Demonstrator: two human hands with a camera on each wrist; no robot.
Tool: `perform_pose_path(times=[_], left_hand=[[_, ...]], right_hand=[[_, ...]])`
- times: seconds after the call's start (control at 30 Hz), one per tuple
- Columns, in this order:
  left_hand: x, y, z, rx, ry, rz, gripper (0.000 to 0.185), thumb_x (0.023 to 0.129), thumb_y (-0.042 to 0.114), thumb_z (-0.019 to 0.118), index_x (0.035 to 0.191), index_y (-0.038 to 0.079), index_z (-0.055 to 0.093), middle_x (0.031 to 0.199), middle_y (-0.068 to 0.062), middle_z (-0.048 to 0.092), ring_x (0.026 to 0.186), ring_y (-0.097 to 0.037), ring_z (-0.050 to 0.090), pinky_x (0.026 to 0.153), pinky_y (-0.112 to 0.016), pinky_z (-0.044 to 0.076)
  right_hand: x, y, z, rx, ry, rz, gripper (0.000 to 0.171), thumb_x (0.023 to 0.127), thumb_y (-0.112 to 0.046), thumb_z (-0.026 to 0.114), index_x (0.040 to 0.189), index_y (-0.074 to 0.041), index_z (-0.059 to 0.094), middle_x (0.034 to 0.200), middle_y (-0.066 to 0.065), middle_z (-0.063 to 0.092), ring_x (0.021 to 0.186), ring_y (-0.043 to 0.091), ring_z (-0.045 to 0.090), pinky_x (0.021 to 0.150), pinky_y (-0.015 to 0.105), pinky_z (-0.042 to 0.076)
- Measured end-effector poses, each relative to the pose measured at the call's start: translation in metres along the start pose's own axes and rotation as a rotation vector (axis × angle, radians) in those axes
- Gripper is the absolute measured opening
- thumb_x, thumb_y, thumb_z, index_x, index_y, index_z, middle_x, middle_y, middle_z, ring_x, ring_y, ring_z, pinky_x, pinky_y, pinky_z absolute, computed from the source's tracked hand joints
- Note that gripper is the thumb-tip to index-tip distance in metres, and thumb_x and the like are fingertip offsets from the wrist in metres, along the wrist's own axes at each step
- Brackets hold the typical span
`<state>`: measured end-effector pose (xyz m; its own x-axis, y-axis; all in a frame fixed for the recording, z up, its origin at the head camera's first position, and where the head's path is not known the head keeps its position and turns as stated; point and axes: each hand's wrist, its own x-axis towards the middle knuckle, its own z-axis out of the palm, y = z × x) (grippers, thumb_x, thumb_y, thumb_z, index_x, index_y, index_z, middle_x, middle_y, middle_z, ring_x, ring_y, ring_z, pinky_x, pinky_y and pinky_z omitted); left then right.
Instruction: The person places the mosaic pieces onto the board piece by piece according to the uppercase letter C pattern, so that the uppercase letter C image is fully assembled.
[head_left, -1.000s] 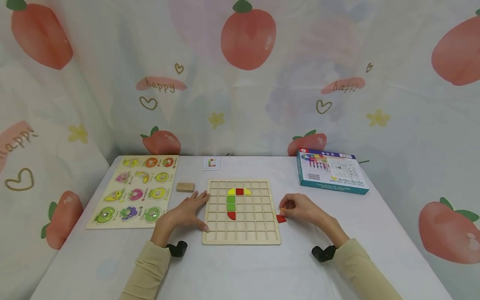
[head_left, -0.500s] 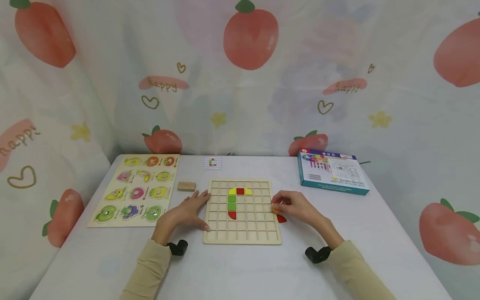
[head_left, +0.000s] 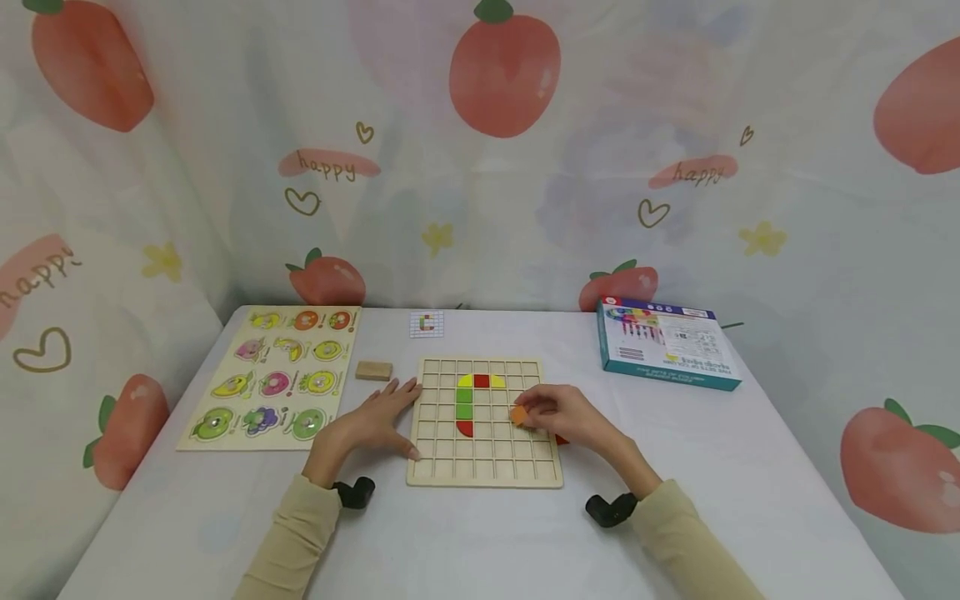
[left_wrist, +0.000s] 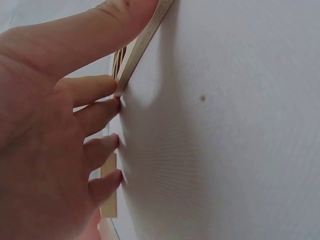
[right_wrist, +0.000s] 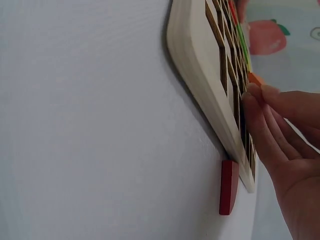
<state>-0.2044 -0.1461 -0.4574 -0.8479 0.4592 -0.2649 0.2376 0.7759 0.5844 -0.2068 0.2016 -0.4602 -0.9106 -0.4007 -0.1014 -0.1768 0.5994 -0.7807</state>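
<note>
A wooden grid board (head_left: pixel 483 467) lies at the table's middle, with yellow, red and green pieces (head_left: pixel 465 400) set in its cells. My left hand (head_left: pixel 378 421) rests flat against the board's left edge (left_wrist: pixel 142 42), fingers straight. My right hand (head_left: pixel 558 412) hovers over the board's right half and pinches a small orange piece (head_left: pixel 518 414) by its fingertips (right_wrist: pixel 252 92). A red piece (right_wrist: pixel 228 186) lies on the table against the board's right edge, mostly hidden behind my right hand in the head view.
A fruit peg puzzle board (head_left: pixel 273 377) lies at the left, a small wooden block (head_left: pixel 372 370) beside it. A pattern card (head_left: pixel 427 323) sits behind the grid board. A teal box (head_left: pixel 663 342) stands at the right back.
My right hand has moved left from the table beside the board to over the board's cells, carrying the orange piece. The red piece stayed on the table. The left hand has not moved.
</note>
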Motion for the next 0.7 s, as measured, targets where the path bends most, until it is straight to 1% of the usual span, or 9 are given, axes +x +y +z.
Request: perform_pose_path(times=[0.17,0.33,0.7], left_hand=[[-0.001,0.000,-0.001,0.005,-0.002,0.013,0.110,0.076,0.030,0.091,0.161,0.001,0.029,0.172,-0.015,0.019,0.160,-0.042,0.005,0.130,-0.058,0.007],[0.000,-0.001,0.000,0.005,-0.002,-0.001,0.110,0.076,0.030,0.092,0.162,0.002,0.029,0.172,-0.014,0.019,0.160,-0.040,0.005,0.130,-0.058,0.007],[0.001,-0.001,0.002,0.009,-0.006,-0.019,0.110,0.075,0.032,0.092,0.162,0.005,0.029,0.173,-0.011,0.018,0.160,-0.038,0.004,0.130,-0.057,0.008]], right_hand=[[0.007,-0.003,0.009,-0.002,0.000,-0.001,0.027,0.092,-0.004,0.074,0.119,-0.005,0.073,0.105,0.006,0.072,0.089,0.016,0.065,0.082,0.021,0.058],[0.010,-0.007,0.016,-0.002,-0.007,-0.001,0.025,0.089,-0.006,0.077,0.114,-0.005,0.075,0.096,0.003,0.072,0.083,0.013,0.065,0.076,0.019,0.057],[0.016,-0.018,0.026,-0.038,-0.048,-0.079,0.027,0.086,-0.016,0.084,0.110,-0.008,0.076,0.094,0.000,0.070,0.084,0.015,0.061,0.075,0.019,0.054]])
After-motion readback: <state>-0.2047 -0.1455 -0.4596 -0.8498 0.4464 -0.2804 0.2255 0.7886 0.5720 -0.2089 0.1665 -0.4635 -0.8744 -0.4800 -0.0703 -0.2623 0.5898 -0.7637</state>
